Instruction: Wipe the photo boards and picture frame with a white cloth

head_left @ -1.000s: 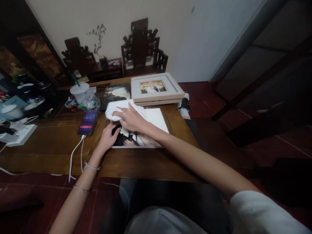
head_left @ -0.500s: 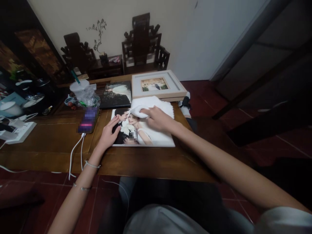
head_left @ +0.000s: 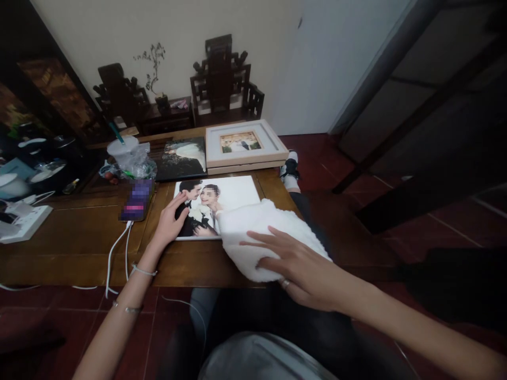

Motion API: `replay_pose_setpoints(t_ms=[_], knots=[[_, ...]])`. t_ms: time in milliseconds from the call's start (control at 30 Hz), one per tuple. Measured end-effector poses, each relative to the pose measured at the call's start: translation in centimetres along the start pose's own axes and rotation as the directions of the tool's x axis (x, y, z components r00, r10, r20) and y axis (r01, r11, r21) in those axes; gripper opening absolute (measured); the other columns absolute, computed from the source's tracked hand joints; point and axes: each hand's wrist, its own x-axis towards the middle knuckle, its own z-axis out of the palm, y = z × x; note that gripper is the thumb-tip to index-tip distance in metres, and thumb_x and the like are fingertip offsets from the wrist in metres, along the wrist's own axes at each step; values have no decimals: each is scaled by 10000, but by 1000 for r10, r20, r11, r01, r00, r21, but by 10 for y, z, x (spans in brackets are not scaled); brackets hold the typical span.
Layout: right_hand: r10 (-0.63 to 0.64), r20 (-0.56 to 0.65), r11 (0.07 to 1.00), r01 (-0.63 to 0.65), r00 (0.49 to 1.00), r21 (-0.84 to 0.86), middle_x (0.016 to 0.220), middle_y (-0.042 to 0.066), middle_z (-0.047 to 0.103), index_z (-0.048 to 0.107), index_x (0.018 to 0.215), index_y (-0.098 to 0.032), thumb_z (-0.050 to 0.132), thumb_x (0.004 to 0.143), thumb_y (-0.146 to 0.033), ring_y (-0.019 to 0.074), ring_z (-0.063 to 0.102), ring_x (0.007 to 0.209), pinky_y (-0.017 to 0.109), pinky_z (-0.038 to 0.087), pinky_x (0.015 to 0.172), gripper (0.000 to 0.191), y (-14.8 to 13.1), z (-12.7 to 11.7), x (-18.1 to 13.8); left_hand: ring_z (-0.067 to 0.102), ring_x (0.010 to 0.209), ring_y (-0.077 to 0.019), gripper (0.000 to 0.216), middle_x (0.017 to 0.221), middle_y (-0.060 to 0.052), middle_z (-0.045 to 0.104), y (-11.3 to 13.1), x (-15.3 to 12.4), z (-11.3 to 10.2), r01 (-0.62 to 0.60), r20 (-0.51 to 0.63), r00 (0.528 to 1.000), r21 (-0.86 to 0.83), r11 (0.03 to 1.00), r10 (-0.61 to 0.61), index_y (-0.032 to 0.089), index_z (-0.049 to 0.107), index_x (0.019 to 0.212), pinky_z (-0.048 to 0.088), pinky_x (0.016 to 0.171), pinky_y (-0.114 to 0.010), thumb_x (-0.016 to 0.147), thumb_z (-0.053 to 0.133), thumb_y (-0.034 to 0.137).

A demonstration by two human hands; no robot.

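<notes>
A large unframed wedding photo print [head_left: 233,192] lies flat on the wooden table [head_left: 79,232]. My left hand [head_left: 170,221] rests on its left edge with fingers spread, pressing it down. My right hand [head_left: 295,264] lies on a white fluffy cloth [head_left: 261,227] at the print's near right corner, by the table's front edge, fingers extended and curled lightly over the cloth.
Behind the print lie a dark photo print [head_left: 182,157] and a pale framed picture [head_left: 243,145]. A phone [head_left: 137,199] with white cables, a cup in a plastic bag [head_left: 127,155] and a power strip [head_left: 24,221] are at the left. Dark wooden chairs [head_left: 222,79] stand along the wall.
My right hand has drawn the white cloth from the print's top down and right to its near right corner, uncovering the picture. My left hand stayed on the left edge.
</notes>
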Motion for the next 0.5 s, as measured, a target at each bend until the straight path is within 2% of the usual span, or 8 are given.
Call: replay_pose_setpoints(t_ms=[67, 133, 233, 367, 500], knots=[[25, 4, 999, -26, 1000, 30, 1317, 152, 620, 680, 1044, -208, 483, 617, -70, 331, 519, 1282, 566, 405, 1056, 490, 1, -12, 4, 457, 1403, -240, 433, 1464, -128, 536, 0, 0, -1, 0, 6, 1000, 2, 1000, 0, 158, 611, 1312, 318, 1193, -464, 937, 513, 353], [58, 7, 997, -58, 998, 40, 1068, 138, 682, 669, 972, -200, 453, 663, -76, 304, 620, 1058, 483, 501, 898, 397, 13, -24, 16, 455, 1404, -240, 433, 1464, -131, 536, 0, 0, -1, -6, 4, 1000, 2, 1000, 6, 154, 611, 1310, 317, 1194, -463, 937, 512, 350], [83, -25, 996, -83, 996, 14, 849, 98, 648, 646, 950, -192, 402, 743, -84, 275, 611, 866, 419, 490, 787, 338, 44, -37, 43, 453, 1406, -234, 424, 1467, -134, 531, 0, 0, -1, -20, 1, 1000, -3, 1000, 20, 151, 612, 1306, 320, 1193, -459, 939, 507, 335], [119, -46, 992, -117, 992, 41, 859, 81, 650, 625, 957, -202, 399, 794, -123, 257, 590, 829, 389, 464, 772, 289, 88, -48, 81, 447, 1410, -229, 406, 1477, -127, 523, 1, 0, -1, -18, 8, 1000, 2, 1000, 18, 167, 610, 1306, 310, 1196, -472, 940, 510, 314], [155, -66, 988, -153, 986, 35, 1011, 102, 684, 647, 986, -208, 419, 785, -144, 296, 592, 949, 427, 456, 844, 310, 118, -56, 108, 447, 1410, -229, 401, 1470, -124, 532, 2, 0, -2, -17, 14, 1000, 4, 1000, 17, 175, 602, 1314, 312, 1194, -485, 943, 515, 301]])
